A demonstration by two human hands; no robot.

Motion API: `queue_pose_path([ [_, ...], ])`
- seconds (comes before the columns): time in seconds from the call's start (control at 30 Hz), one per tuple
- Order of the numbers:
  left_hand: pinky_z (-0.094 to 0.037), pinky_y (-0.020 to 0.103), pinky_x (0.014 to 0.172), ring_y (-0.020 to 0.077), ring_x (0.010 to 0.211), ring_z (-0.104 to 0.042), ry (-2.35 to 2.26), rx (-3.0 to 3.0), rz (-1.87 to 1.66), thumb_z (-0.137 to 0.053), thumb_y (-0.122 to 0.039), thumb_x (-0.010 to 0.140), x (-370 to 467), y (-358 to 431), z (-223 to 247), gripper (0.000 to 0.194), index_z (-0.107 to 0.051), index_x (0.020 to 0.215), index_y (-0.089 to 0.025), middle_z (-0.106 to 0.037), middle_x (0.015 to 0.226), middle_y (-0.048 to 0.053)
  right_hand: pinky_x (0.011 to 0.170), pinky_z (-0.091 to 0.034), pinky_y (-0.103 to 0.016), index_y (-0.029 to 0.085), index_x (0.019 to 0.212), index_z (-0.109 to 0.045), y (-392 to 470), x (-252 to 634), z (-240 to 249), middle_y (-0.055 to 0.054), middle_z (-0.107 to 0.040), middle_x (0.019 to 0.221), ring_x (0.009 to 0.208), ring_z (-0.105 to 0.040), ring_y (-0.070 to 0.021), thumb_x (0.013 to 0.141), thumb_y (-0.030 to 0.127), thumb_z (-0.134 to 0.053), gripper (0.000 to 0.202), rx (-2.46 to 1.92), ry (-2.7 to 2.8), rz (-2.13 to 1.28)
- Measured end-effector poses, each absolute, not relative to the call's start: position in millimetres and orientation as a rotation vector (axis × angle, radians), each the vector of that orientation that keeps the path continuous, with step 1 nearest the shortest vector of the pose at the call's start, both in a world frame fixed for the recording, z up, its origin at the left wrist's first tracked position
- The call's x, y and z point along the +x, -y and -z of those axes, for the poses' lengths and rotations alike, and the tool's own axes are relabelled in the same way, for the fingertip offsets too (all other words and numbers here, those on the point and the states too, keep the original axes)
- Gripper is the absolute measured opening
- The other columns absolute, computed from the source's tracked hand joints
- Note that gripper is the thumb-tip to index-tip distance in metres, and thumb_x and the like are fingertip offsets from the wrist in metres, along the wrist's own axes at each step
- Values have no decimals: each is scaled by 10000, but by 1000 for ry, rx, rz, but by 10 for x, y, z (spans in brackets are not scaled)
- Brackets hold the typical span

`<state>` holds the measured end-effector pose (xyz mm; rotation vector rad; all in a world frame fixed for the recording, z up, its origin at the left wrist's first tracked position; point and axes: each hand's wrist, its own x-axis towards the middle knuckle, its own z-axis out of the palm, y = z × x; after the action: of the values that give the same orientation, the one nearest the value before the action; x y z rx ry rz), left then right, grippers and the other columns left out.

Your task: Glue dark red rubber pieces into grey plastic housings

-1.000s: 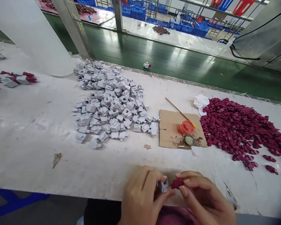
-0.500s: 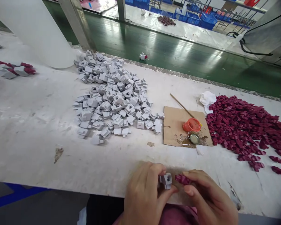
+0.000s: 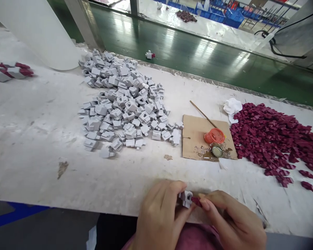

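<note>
Near the table's front edge, my left hand [image 3: 161,211] is closed on a small grey plastic part [image 3: 187,198] with a square hole in its end. A maroon plastic part [image 3: 197,201] is pinched between the thumb and fingers of my right hand [image 3: 229,217]. Its tip meets the right side of the grey part; whether it sits inside the hole I cannot tell. Fingers cover much of both parts. A big pile of grey parts [image 3: 125,104] lies left of centre, and a pile of maroon parts [image 3: 273,135] lies to the right.
On a cardboard piece [image 3: 194,130] stand a red cup [image 3: 214,135] and a bottle cap [image 3: 216,151], with wet spots around; a thin stick [image 3: 202,113] leans onto it. White tissue [image 3: 232,107] lies nearby. Beyond runs a green conveyor belt [image 3: 182,47] carrying one grey-and-maroon piece [image 3: 149,55].
My right hand has brought the maroon part leftward against the grey part, closing the gap between them. The joined piece on the belt has shifted left in view, and the camera has moved slightly.
</note>
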<state>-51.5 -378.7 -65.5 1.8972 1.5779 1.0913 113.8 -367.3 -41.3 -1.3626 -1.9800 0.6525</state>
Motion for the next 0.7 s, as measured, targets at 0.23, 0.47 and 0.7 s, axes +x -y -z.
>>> queue_pose_path([
  [0.23,-530,278,663,166,722,-656,-1532,1891,-1119,-562,-248,910,-525,3769,673,103,-523,996,-205,-675,820,14,473,-486,-149,221,793,-657,3631,1108,339,45,-671,657,504,-607,-81,883,231,-607,104,-1406,2056,-656],
  [0.47,-532,277,695,167,762,-655,-1454,1835,-1163,-607,-180,880,-527,3793,682,139,-556,1007,-204,-697,847,10,467,-457,-137,211,752,-616,3477,1096,158,60,-611,597,493,-577,-60,900,237,-588,152,-1369,2279,-679],
  [0.7,-551,219,731,133,771,-677,-1509,1739,-1223,-573,-164,899,-496,3792,675,158,-538,1050,-189,-708,876,13,426,-406,-175,199,686,-559,3517,961,195,50,-543,536,429,-516,-63,927,250,-547,247,-1379,2330,-421],
])
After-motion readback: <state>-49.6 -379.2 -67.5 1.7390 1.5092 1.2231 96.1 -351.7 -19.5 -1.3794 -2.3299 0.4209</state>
